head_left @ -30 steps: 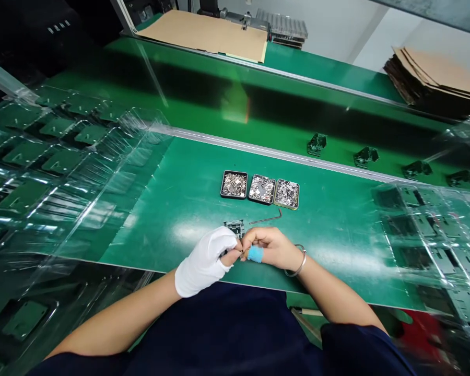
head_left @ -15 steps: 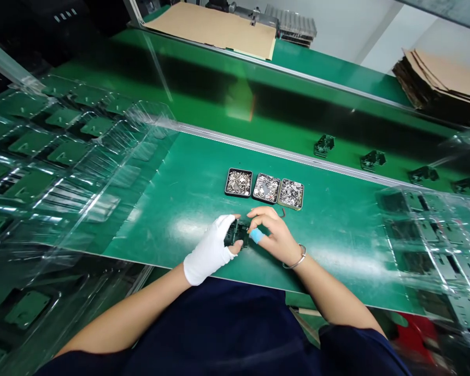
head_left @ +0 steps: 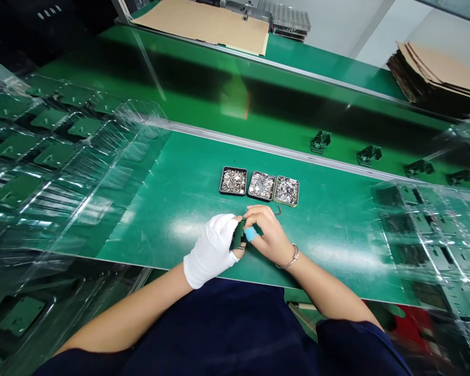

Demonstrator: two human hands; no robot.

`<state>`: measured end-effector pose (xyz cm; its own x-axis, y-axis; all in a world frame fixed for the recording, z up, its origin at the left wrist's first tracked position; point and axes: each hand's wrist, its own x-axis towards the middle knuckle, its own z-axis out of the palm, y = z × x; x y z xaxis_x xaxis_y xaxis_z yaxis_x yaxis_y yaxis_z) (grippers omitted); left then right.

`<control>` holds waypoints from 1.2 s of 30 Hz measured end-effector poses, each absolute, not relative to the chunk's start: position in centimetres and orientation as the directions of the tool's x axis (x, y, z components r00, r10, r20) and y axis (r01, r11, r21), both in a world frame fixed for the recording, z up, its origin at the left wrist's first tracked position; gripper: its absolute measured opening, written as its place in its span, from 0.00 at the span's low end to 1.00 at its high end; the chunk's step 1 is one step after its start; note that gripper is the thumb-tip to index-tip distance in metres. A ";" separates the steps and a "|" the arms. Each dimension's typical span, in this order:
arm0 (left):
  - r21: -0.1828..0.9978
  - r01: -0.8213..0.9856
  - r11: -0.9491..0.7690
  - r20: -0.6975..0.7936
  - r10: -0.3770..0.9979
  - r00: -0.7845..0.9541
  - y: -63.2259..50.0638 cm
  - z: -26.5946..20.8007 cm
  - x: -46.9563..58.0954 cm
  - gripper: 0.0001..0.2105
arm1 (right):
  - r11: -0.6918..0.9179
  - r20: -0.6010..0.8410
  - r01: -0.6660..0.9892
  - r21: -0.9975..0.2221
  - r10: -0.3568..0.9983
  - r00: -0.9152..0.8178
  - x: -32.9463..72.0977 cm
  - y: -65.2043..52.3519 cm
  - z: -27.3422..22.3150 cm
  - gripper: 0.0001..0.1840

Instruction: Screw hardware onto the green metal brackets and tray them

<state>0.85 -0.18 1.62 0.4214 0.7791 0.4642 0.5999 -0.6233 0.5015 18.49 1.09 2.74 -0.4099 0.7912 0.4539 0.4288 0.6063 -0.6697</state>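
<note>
My left hand (head_left: 212,250), in a white glove with bare fingertips, is closed around a small green circuit board assembly (head_left: 238,236), held above the green work surface near the front edge. My right hand (head_left: 269,236) is closed at the right side of the same assembly, its fingers bent together over it. Light-blue tape (head_left: 251,233) wraps one of its digits. My fingers cover much of the assembly, so its details are hidden. Just beyond the right hand lies a small bent dark piece (head_left: 278,210).
Three square trays of small metal parts, including the left one (head_left: 233,180), stand ahead of my hands. Clear plastic trays holding green boards line the left (head_left: 55,151) and right (head_left: 434,224). Several assemblies (head_left: 320,141) sit on the green strip behind the metal rail (head_left: 235,141).
The assembly has been turned in my left hand and shows a different side. My right fingers have closed in on its right side. The whole view has shifted slightly.
</note>
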 end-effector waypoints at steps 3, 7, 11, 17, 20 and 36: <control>0.586 0.540 -0.605 0.403 0.795 0.454 0.1 2.0 0.7 0.20 | 0.604 0.454 0.408 -0.685 0.791 -0.411 18.5 1.2 2.6 0.05; 0.718 0.478 -0.506 0.291 0.842 0.454 0.2 2.4 0.5 0.18 | 0.600 0.448 0.354 -0.718 0.786 -0.426 18.6 1.3 2.6 0.05; 0.635 0.535 -0.557 0.355 0.826 0.438 0.0 2.1 0.8 0.19 | 0.563 0.425 0.383 -0.732 0.817 -0.389 18.6 1.2 2.4 0.05; 0.576 0.563 -0.593 0.398 0.805 0.440 0.3 2.0 1.0 0.21 | 0.525 0.412 0.413 -0.744 0.847 -0.335 18.6 1.2 2.3 0.05; 0.602 0.570 -0.559 0.385 0.829 0.406 0.7 2.4 1.2 0.17 | 0.525 0.425 0.431 -0.734 0.850 -0.312 18.4 1.1 2.7 0.05; 0.428 0.634 -0.644 0.482 0.756 0.443 2.1 3.3 1.9 0.10 | 0.507 0.418 0.430 -0.747 0.861 -0.290 18.3 0.7 2.8 0.05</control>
<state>1.94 2.12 3.26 0.4429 0.7563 0.4815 0.6340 -0.6439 0.4282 18.32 0.72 2.78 -0.2896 0.8611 0.4180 0.4295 0.5072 -0.7472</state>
